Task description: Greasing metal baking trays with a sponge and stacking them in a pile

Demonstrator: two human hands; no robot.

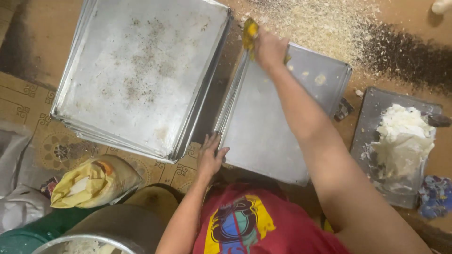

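Tray lies flat on the floor beside the stack; I judge it stiff, light, slick metal, best held by its rim. My left hand presses spread fingers on the near edge; my right hand pinches a yellow cloth at the far corner

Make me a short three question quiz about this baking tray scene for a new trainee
1. True or false: the right hand holds a yellow scraper at the far edge of the metal tray.
2. What does the left hand touch: A the tray's near corner, B the stack of trays, C the yellow bag?
3. What sits on the grey board at the right?

Key: 1 true. 2 A. 3 A mound of white dough.
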